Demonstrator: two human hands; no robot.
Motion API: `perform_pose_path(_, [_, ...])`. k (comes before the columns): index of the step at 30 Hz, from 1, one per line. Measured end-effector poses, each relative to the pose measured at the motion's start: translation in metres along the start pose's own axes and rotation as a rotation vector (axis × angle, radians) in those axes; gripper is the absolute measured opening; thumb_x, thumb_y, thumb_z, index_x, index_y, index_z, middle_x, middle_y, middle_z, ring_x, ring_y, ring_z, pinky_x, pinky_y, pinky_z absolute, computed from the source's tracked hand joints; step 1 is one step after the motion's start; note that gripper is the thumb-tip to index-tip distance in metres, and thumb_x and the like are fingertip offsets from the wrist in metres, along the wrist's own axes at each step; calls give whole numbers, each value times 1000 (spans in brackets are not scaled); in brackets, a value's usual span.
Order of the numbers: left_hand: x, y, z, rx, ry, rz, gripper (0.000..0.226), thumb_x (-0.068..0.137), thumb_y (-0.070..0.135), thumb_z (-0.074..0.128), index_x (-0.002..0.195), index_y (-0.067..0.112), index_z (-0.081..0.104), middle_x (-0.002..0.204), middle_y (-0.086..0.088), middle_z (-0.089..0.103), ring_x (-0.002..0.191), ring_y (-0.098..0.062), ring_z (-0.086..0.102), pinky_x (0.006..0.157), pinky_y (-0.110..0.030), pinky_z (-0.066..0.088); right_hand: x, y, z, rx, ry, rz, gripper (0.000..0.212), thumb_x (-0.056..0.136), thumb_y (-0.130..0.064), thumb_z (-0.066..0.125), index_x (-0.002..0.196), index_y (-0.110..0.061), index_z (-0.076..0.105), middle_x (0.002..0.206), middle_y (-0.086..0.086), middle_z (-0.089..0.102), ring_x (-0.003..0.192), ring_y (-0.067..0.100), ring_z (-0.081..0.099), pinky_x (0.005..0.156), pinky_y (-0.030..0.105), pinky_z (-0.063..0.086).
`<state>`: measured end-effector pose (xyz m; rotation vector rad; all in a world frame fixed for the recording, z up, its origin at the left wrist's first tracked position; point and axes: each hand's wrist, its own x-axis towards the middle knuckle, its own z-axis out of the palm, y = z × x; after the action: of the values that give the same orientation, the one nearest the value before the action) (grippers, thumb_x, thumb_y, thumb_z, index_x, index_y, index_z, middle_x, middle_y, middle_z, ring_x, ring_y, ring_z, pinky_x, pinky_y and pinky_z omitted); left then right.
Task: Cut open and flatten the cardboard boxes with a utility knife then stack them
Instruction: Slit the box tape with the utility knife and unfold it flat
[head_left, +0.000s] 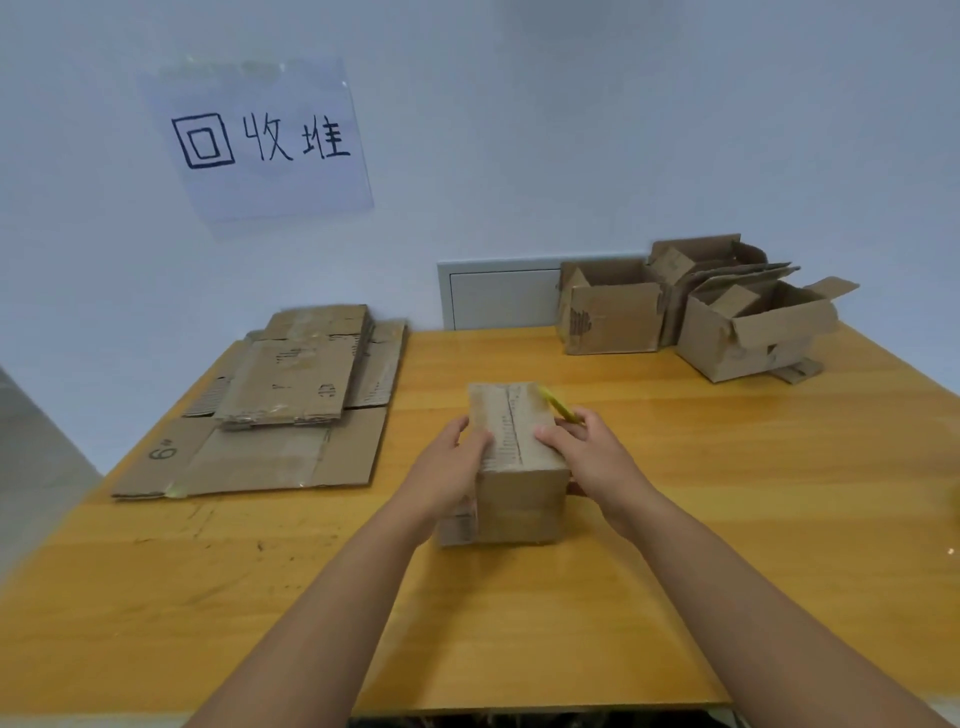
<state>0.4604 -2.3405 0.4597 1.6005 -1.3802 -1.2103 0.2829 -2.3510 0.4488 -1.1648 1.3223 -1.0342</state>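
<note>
The box (514, 467) stands closed on the wooden table (675, 519), near its middle, with a slit running along the taped seam on top. We press our left hand (457, 457) against its left top edge, fingers curled over the flap. Our right hand (582, 452) grips the right side of the box, thumb on top, with a yellow knife (558, 405) held in its fingers. Left of the box lies a stack of flattened cardboard (275, 410). Behind the box to the right, open boxes (701, 312) sit against the wall, where a paper sign (260, 140) hangs.
</note>
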Motion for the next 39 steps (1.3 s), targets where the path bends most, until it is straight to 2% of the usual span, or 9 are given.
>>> perform_pose_path(6, [5,-10,-6,58,-37,62,64,97,38,42,150,55,11,139,7,44,114,-16,52,94,-39,47,0,-1,-4,-68,-92,-1,54,91,-37,69,136,-23,43,132,-10,58,101,9,67,69,28,55])
perform_pose_path(11, [11,-18,-14,189,-3,249,56,84,43,45,139,50,39,158,21,13,146,-12,14,119,-48,19,0,-5,-5,-174,-109,-43,50,87,-40,72,127,-27,46,128,-11,59,102,7,64,79,31,56])
perform_pose_path(16, [15,-24,-7,303,41,415,47,82,37,45,129,38,46,161,20,2,148,-3,-4,116,-36,10,2,-14,-11,-376,226,-404,36,84,-37,77,109,-29,52,87,-9,60,76,2,56,64,15,43])
perform_pose_path(18, [16,-26,-5,336,67,471,48,82,36,44,130,33,48,161,17,11,148,-2,-3,117,-33,11,1,-15,-8,-345,253,-567,25,86,-34,74,99,-26,54,76,-4,58,65,5,51,57,17,40])
perform_pose_path(21, [14,-29,1,374,110,531,64,78,44,39,138,23,46,154,15,33,148,-2,9,120,-37,20,-2,-17,0,-295,158,-643,11,93,-25,67,97,-29,59,91,-13,66,78,5,60,64,20,47])
perform_pose_path(25, [14,-39,6,359,159,588,61,79,44,36,135,25,50,149,20,34,148,-6,11,120,-35,17,-2,-16,6,-292,9,-578,33,96,-13,60,109,-43,58,103,-24,64,89,-5,61,72,9,43])
perform_pose_path(31, [16,-45,19,359,301,709,52,84,34,35,125,15,59,145,11,43,149,-10,16,119,-34,16,4,-17,4,-250,-37,-522,36,97,-15,61,110,-49,61,98,-26,66,91,-9,60,77,8,43])
perform_pose_path(36, [24,-54,19,305,309,790,50,97,40,33,128,12,61,140,4,51,144,-11,30,116,-35,27,9,-29,2,-232,-50,-532,15,90,-26,69,103,-34,71,100,-18,65,93,-10,59,80,7,41])
perform_pose_path(39, [29,-61,17,337,324,854,61,102,50,24,127,9,61,141,-3,49,143,-17,33,115,-36,30,14,-28,4,-310,-20,-548,15,89,-17,72,101,-26,73,98,-16,62,92,-10,58,82,6,39])
